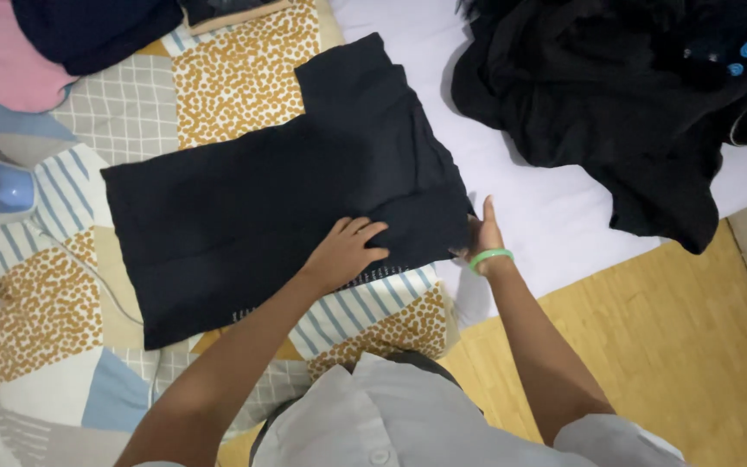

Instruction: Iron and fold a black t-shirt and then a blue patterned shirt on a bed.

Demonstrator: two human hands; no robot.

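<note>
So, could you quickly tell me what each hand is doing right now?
Left hand: open, resting flat on the black garment.
Right hand: gripping the garment's edge.

Both arms reach forward from the body, bare below short pale sleeves; the left hand (345, 251) lies flat, palm down, fingers spread a little and pointing to the right; the right hand (483, 232) stands on its edge, thumb up, fingers tucked out of sight; its wrist wears a green band (489, 257).
</note>
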